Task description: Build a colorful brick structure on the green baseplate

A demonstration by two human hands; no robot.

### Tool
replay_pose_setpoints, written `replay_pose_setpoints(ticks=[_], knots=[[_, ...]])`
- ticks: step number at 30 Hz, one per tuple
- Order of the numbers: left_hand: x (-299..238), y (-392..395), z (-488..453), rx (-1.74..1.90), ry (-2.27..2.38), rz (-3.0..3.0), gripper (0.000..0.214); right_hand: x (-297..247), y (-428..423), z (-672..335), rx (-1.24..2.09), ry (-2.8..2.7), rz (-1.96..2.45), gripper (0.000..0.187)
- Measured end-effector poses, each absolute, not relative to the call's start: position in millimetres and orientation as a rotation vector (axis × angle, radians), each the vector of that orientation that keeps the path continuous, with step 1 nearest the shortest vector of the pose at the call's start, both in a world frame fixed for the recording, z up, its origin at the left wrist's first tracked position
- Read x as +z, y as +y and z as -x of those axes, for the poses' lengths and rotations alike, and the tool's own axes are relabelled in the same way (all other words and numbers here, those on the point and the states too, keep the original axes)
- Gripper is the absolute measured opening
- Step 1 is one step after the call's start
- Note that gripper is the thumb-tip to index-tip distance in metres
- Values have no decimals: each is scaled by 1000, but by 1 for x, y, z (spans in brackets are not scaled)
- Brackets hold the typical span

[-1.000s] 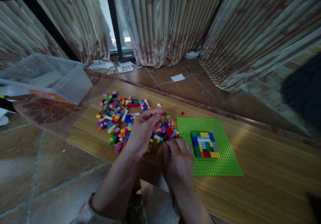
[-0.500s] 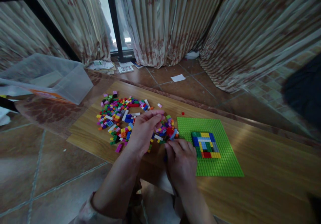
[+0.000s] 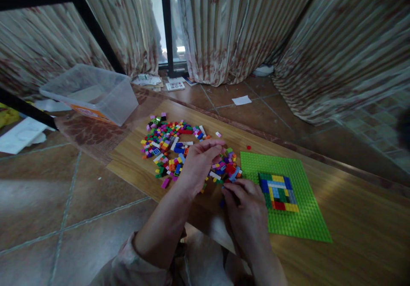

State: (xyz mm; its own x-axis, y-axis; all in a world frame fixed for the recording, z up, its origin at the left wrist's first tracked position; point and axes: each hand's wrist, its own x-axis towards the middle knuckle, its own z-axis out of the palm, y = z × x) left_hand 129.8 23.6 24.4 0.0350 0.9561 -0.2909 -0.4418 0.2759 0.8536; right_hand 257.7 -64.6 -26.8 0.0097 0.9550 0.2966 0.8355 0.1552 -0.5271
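A heap of small coloured bricks (image 3: 169,143) lies on a low wooden board (image 3: 336,243). My left hand (image 3: 198,166) hovers over the heap's right part, fingers curled together in a pinch; what they hold is hidden. My right hand (image 3: 248,211) rests on the board just below the heap's right end, fingers curled down on the bricks there, beside the left edge of a green baseplate (image 3: 307,222). On the baseplate sits a flat rectangle of mixed-colour bricks (image 3: 278,191).
A clear plastic tub (image 3: 92,93) stands at the board's far left corner. Patterned curtains (image 3: 230,25) hang behind, with papers (image 3: 174,85) on the tiled floor below them. One red stud (image 3: 248,147) lies loose above the baseplate.
The view has swung left, so everything sits further right in the picture. My right hand has crept slightly towards the bricks at the heap's right end. My left hand keeps its curled pose.
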Motion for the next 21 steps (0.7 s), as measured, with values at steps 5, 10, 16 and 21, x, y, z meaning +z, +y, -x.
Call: replay_pose_setpoints(ticks=[5, 10, 16, 21], knots=[[25, 23, -130, 1202, 1014, -659, 14, -27, -64, -253, 335, -1761, 1711, 15], [28, 22, -130, 1191, 1020, -647, 15, -19, -62, -262, 353, -1608, 1656, 17], [29, 24, -129, 1181, 1043, -642, 20, -8, -71, -330, 229, -1086, 1980, 28], [29, 25, -130, 1177, 1055, -653, 20, -9, -82, -370, 248, -930, 2242, 34]])
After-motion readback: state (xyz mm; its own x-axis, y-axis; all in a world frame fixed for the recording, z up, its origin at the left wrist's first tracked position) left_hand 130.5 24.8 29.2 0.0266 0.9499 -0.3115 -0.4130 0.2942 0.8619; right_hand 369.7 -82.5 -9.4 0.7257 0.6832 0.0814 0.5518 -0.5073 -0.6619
